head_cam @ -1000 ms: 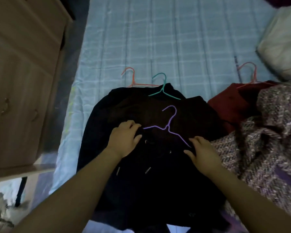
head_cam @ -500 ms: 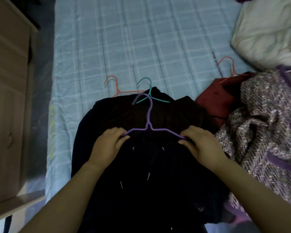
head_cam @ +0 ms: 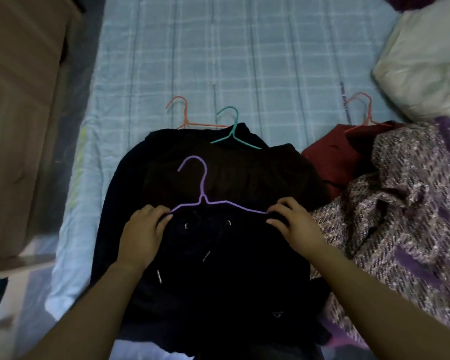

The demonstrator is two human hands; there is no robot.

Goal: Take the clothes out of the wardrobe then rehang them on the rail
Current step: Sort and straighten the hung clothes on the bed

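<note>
A black hooded top [head_cam: 218, 268] with metal-tipped drawstrings lies on top of a pile of dark clothes on the bed. A purple wire hanger [head_cam: 202, 193] sits in its neck, hook pointing away from me. My left hand [head_cam: 143, 235] grips the top's left shoulder at the hanger's left end. My right hand [head_cam: 295, 227] grips the right shoulder at the hanger's other end. Under the pile lie a teal hanger [head_cam: 233, 131] and an orange hanger [head_cam: 185, 115]. The wardrobe rail is out of view.
The bed [head_cam: 244, 48] has a pale blue checked sheet. A dark red garment [head_cam: 333, 157] on an orange hanger [head_cam: 365, 113] and a purple tweed garment [head_cam: 400, 203] lie at the right. A white pillow [head_cam: 426, 61] is at far right. A wooden cabinet [head_cam: 18, 113] stands left.
The purple hanger, askew on the black top a second ago, now lies straight. My hands have spread apart to its two ends at the shoulders.
</note>
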